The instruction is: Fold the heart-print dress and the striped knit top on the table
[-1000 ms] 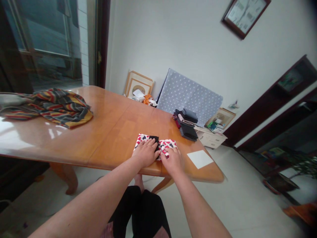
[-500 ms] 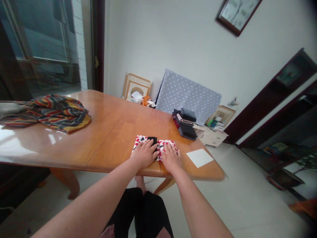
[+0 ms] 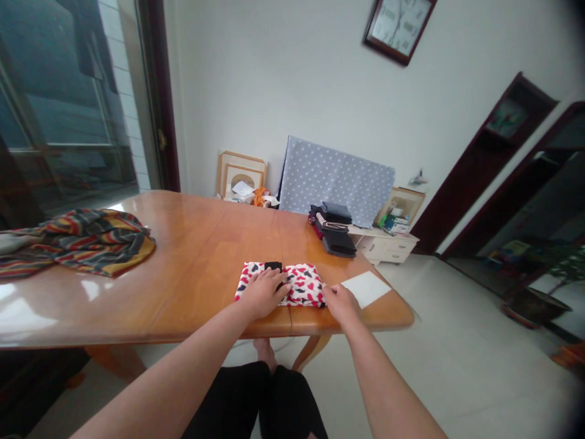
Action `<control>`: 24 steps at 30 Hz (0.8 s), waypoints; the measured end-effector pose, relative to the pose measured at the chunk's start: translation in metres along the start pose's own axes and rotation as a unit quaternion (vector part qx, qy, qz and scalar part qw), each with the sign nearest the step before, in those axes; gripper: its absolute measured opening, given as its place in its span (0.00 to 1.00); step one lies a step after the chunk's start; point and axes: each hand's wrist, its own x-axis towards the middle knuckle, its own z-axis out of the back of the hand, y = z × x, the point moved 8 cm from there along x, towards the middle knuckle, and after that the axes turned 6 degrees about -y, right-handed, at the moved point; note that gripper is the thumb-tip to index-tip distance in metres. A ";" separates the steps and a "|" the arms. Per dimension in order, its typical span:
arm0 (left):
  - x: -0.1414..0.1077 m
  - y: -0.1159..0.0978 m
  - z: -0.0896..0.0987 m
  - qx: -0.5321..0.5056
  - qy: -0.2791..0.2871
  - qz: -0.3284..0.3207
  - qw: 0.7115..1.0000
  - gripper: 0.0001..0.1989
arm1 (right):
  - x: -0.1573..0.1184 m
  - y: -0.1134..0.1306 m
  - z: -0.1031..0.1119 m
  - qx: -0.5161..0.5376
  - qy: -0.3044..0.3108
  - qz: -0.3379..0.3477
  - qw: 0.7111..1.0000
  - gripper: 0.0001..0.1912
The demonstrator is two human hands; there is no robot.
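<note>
One heart-print cloth (image 3: 304, 282) lies lengthwise from left to right.

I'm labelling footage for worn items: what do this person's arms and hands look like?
The left hand and right hand are bare, without gloves. Both forearms are uncovered, with no sleeve, watch or bracelet showing. Small rings: too blurred to tell.

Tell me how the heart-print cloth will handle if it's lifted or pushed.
The heart-print cloth will probably be floppy: its surface shows soft creases. It seems light, lying thin and low on the wooden table. Pushed, it may slide on that glossy surface, though the left hand resting on it could make it bunch up instead.
</note>
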 end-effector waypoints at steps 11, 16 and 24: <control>-0.008 -0.003 -0.013 0.055 0.001 -0.006 0.998 0.27 | -0.002 0.035 -0.010 0.151 -0.011 0.058 0.987 0.15; -0.009 -0.003 -0.012 0.046 -0.002 0.009 0.999 0.31 | -0.015 0.064 0.013 0.165 -0.059 0.078 0.981 0.10; -0.009 0.006 -0.017 -0.003 0.010 0.023 1.000 0.38 | -0.062 0.161 0.023 0.114 -0.079 0.227 0.964 0.10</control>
